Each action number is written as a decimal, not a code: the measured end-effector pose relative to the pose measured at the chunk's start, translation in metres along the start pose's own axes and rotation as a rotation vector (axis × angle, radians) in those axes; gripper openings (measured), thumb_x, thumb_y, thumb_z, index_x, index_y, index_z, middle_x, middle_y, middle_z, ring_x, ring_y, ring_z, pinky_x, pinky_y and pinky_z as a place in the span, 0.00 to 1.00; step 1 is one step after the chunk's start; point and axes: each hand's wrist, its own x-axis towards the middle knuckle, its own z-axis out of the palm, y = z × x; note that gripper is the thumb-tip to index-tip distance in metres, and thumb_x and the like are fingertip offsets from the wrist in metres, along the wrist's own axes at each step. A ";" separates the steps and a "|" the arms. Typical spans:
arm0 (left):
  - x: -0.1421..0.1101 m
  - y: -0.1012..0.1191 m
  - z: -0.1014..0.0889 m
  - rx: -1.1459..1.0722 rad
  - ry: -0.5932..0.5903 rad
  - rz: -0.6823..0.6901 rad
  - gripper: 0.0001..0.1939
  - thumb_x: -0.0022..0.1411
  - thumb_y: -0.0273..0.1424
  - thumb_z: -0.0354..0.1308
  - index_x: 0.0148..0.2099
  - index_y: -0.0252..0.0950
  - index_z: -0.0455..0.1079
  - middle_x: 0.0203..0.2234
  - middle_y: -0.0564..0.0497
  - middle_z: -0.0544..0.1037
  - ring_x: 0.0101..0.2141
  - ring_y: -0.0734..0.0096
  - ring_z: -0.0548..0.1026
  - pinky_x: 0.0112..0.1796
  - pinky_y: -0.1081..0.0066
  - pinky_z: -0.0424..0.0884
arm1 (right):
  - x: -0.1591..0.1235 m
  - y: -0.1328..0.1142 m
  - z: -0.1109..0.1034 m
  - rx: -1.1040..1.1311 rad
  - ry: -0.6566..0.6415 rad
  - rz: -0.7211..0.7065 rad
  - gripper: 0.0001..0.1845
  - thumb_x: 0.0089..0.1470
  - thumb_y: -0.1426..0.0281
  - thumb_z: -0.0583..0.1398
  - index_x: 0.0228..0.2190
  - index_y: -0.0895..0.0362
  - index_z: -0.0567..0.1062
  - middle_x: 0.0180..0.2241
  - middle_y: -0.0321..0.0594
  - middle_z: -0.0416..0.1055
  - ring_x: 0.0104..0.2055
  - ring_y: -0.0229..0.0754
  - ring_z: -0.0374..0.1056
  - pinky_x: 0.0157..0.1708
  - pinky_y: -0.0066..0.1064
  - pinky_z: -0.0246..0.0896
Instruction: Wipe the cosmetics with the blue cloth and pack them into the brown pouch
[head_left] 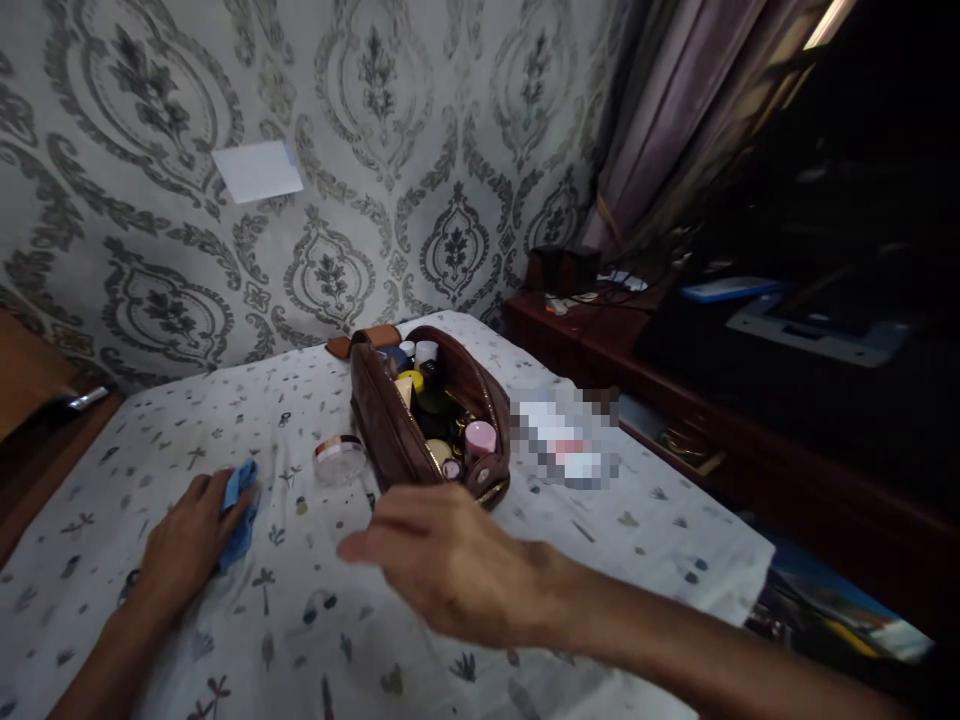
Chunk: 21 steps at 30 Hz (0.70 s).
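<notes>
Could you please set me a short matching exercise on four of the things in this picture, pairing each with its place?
Things:
1. Blue cloth
2. Pink lid
3. White card
4. Clear round container

Places:
A. Inside the open brown bag
B. Up against the patterned wall
C. At the fingers of the left hand
D. On the printed fabric, beside the bag

Right pairs: 1-C, 2-A, 3-B, 4-D
</notes>
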 end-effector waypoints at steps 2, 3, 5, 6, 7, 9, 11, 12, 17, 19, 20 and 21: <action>-0.001 0.002 -0.001 -0.052 0.013 0.004 0.26 0.67 0.48 0.41 0.51 0.36 0.69 0.43 0.41 0.76 0.36 0.53 0.79 0.28 0.64 0.70 | 0.000 -0.009 0.025 0.010 -0.201 0.041 0.20 0.59 0.78 0.52 0.50 0.58 0.74 0.35 0.42 0.73 0.32 0.42 0.68 0.30 0.32 0.63; -0.003 0.003 0.000 -0.105 0.030 0.019 0.25 0.67 0.48 0.42 0.51 0.36 0.69 0.43 0.41 0.75 0.36 0.54 0.78 0.30 0.64 0.71 | 0.001 -0.010 0.037 0.063 -0.255 0.097 0.21 0.60 0.76 0.52 0.53 0.57 0.72 0.38 0.44 0.73 0.34 0.42 0.69 0.31 0.32 0.64; -0.007 0.007 -0.001 -0.251 0.077 0.055 0.23 0.65 0.49 0.45 0.47 0.37 0.69 0.40 0.44 0.75 0.38 0.55 0.77 0.34 0.64 0.72 | 0.006 -0.008 0.062 0.217 -0.280 0.240 0.23 0.61 0.70 0.54 0.57 0.59 0.68 0.45 0.47 0.72 0.40 0.45 0.71 0.38 0.35 0.68; -0.010 0.011 -0.001 -0.338 0.097 0.065 0.22 0.64 0.49 0.46 0.44 0.37 0.69 0.38 0.45 0.75 0.37 0.56 0.77 0.36 0.64 0.72 | 0.009 -0.004 0.074 0.288 -0.276 0.304 0.25 0.60 0.68 0.56 0.58 0.60 0.67 0.47 0.50 0.70 0.42 0.46 0.71 0.43 0.37 0.68; -0.013 0.015 -0.003 -0.429 0.101 0.066 0.21 0.64 0.50 0.48 0.42 0.38 0.68 0.35 0.48 0.75 0.36 0.58 0.76 0.37 0.65 0.72 | 0.013 0.001 0.087 0.351 -0.255 0.389 0.27 0.58 0.68 0.58 0.58 0.62 0.66 0.49 0.52 0.69 0.43 0.47 0.71 0.46 0.39 0.68; -0.022 0.026 -0.006 -0.609 0.079 0.037 0.21 0.63 0.51 0.49 0.39 0.38 0.68 0.31 0.51 0.75 0.35 0.61 0.75 0.38 0.67 0.71 | 0.022 0.010 0.114 0.503 -0.170 0.575 0.31 0.55 0.70 0.61 0.59 0.60 0.63 0.52 0.52 0.68 0.38 0.43 0.71 0.46 0.40 0.68; -0.030 0.037 -0.008 -0.782 0.044 0.015 0.22 0.63 0.51 0.51 0.40 0.37 0.69 0.32 0.51 0.76 0.35 0.62 0.75 0.39 0.68 0.71 | 0.029 0.018 0.137 0.748 -0.056 0.672 0.29 0.52 0.70 0.63 0.56 0.56 0.66 0.51 0.46 0.68 0.33 0.39 0.70 0.39 0.36 0.70; -0.034 0.042 -0.008 -0.850 0.042 0.007 0.22 0.63 0.51 0.51 0.40 0.36 0.69 0.32 0.51 0.76 0.35 0.63 0.74 0.39 0.69 0.70 | 0.032 0.020 0.147 0.926 0.009 0.683 0.26 0.51 0.69 0.65 0.52 0.55 0.68 0.48 0.43 0.69 0.32 0.38 0.70 0.36 0.34 0.70; -0.040 0.050 0.006 -1.125 0.051 -0.024 0.20 0.61 0.50 0.56 0.36 0.36 0.69 0.26 0.54 0.72 0.30 0.67 0.69 0.35 0.70 0.67 | 0.036 0.027 0.173 1.318 0.216 0.694 0.29 0.39 0.54 0.72 0.39 0.56 0.70 0.34 0.33 0.70 0.31 0.38 0.71 0.31 0.30 0.69; -0.040 0.048 0.014 -1.217 0.032 -0.017 0.21 0.59 0.51 0.57 0.35 0.36 0.69 0.25 0.55 0.72 0.29 0.67 0.69 0.34 0.70 0.67 | 0.034 0.029 0.174 1.316 0.216 0.711 0.32 0.35 0.52 0.73 0.38 0.56 0.71 0.30 0.32 0.70 0.27 0.36 0.71 0.27 0.28 0.66; -0.040 0.046 0.017 -1.246 0.023 -0.017 0.22 0.59 0.52 0.57 0.34 0.36 0.70 0.25 0.54 0.72 0.29 0.67 0.69 0.34 0.70 0.68 | 0.033 0.031 0.173 1.319 0.213 0.717 0.33 0.35 0.53 0.73 0.39 0.56 0.71 0.30 0.32 0.70 0.26 0.35 0.70 0.25 0.27 0.64; -0.041 0.045 0.020 -1.272 0.013 -0.019 0.23 0.59 0.53 0.56 0.35 0.35 0.70 0.25 0.54 0.73 0.28 0.68 0.70 0.33 0.70 0.68 | 0.032 0.031 0.173 1.320 0.208 0.723 0.34 0.34 0.54 0.74 0.40 0.57 0.72 0.29 0.31 0.71 0.25 0.34 0.69 0.24 0.26 0.63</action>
